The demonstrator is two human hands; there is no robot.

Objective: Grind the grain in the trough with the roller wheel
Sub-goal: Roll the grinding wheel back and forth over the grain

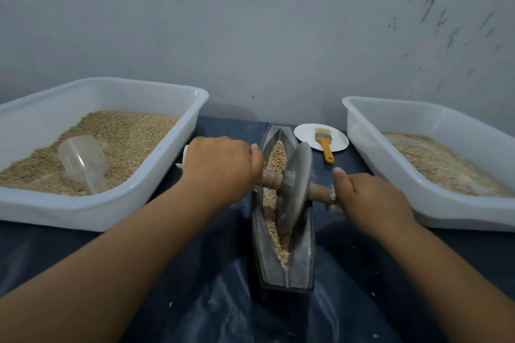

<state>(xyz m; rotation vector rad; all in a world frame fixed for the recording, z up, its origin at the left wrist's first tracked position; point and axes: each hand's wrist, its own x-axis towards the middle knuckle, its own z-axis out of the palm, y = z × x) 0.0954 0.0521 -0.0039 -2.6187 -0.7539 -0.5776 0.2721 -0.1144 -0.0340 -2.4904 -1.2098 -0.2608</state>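
A grey boat-shaped trough [302, 262] lies lengthwise on the dark cloth in front of me, with tan grain [274, 159] along its groove. The grey roller wheel [295, 184] stands on edge in the groove near the middle, tilted a little. A wooden axle runs through it. My left hand [220, 170] grips the left end of the axle. My right hand [367, 198] grips the right end, thumb pointing up.
A white tub [167, 175] of grain with a clear plastic scoop [83, 161] sits at the left. Another white tub [390, 164] of grain stands at the right. Behind the trough, a white plate [306, 133] carries an orange-handled brush [324, 145]. A wall rises close behind.
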